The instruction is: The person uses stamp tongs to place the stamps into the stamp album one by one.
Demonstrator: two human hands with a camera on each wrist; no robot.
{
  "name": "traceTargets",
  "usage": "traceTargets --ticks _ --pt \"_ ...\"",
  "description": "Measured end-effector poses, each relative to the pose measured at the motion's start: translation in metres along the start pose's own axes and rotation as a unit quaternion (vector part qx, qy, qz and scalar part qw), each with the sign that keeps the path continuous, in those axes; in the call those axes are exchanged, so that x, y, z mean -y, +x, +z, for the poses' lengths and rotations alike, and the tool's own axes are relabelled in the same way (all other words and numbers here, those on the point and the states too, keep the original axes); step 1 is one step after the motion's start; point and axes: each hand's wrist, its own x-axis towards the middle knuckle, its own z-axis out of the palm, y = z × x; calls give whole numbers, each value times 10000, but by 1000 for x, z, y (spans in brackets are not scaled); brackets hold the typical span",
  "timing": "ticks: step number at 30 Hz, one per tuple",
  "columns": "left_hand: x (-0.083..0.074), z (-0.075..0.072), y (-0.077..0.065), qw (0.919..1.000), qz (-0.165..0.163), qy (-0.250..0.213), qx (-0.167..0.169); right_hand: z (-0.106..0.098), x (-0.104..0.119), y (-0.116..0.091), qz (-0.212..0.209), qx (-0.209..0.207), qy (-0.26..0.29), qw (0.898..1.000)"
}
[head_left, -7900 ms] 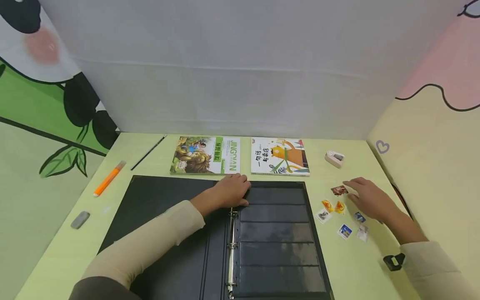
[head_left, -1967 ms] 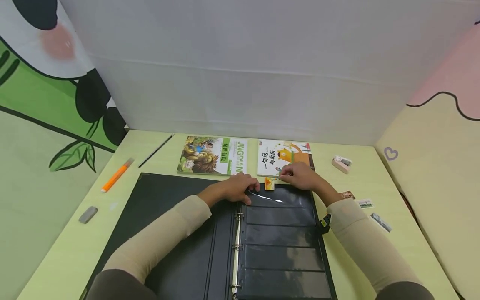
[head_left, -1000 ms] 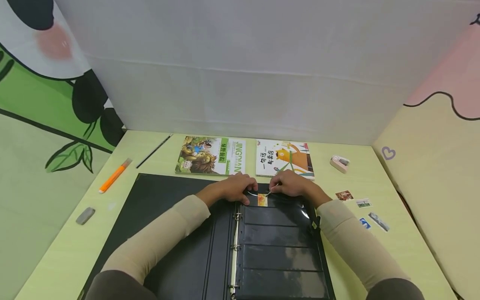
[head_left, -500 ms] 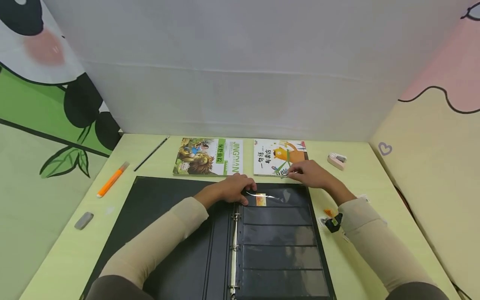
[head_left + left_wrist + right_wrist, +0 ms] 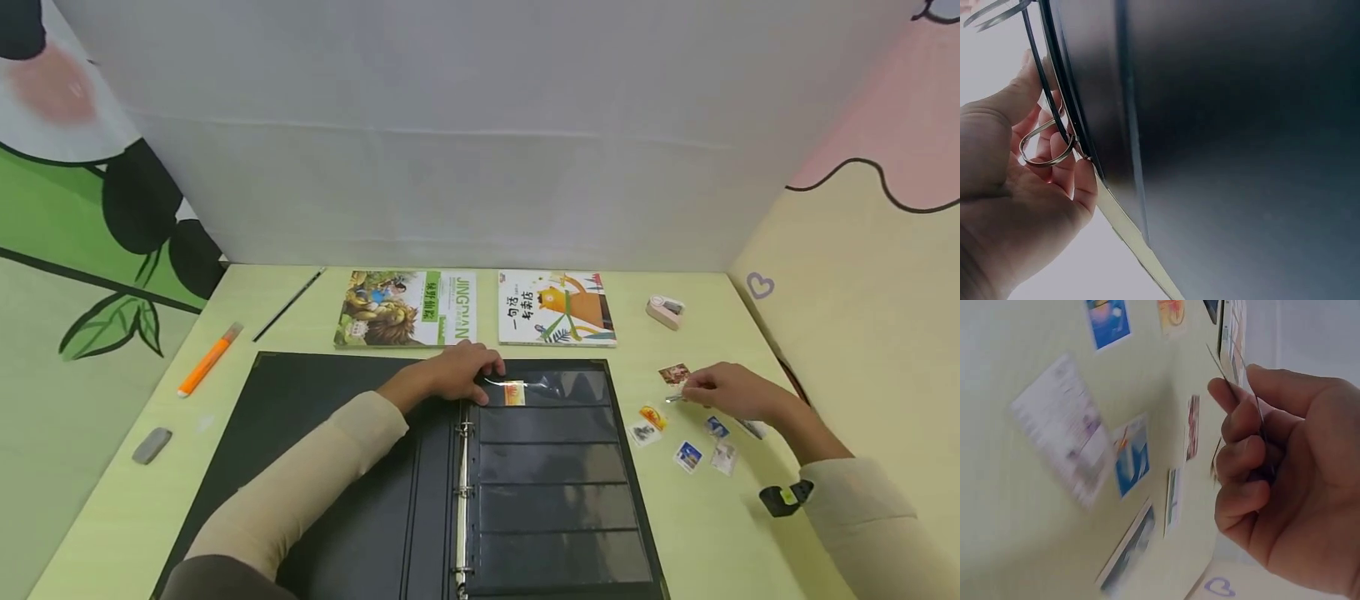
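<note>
A black stamp album (image 5: 367,508) lies open with a page of clear pockets (image 5: 555,467) on its right. My left hand (image 5: 457,372) grips the page's upper inner edge; the left wrist view shows its fingers curled beside a metal ring (image 5: 1047,147). A yellow-orange stamp (image 5: 513,393) sits at the top pocket, whose clear film edge looks slightly raised. My right hand (image 5: 738,392) holds tweezers (image 5: 1259,403), tips apart with nothing between them, above several loose stamps. Nearest are a brown stamp (image 5: 674,374) and an orange one (image 5: 652,417); a blue stamp (image 5: 687,457) lies closer to me.
Two picture books (image 5: 408,308) lie behind the album, the second being the bear-cover book (image 5: 557,308). A small pink-white gadget (image 5: 665,312) is at the back right. On the left are a pencil (image 5: 289,304), an orange marker (image 5: 210,360) and a grey eraser (image 5: 152,446).
The tweezers carried the yellow-orange stamp to the top pocket and let it go there. My right hand then moved right, back over the loose stamps. The left hand stayed at the page's top.
</note>
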Motion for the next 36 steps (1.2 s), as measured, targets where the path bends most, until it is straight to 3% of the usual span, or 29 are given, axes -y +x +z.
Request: traceTargets --ticks 5,9,22,36 --pt "0 0 0 10000 19 -28 -8 7 -8 -23 216 167 170 9995" --pt "1 -2 -1 10000 11 -27 -13 19 -9 -22 171 82 290 9994" --pt "0 0 -1 10000 91 16 -20 47 -7 2 319 -1096 335 9929" --pt "1 2 1 10000 -13 89 -31 20 3 3 94 -1344 500 9896"
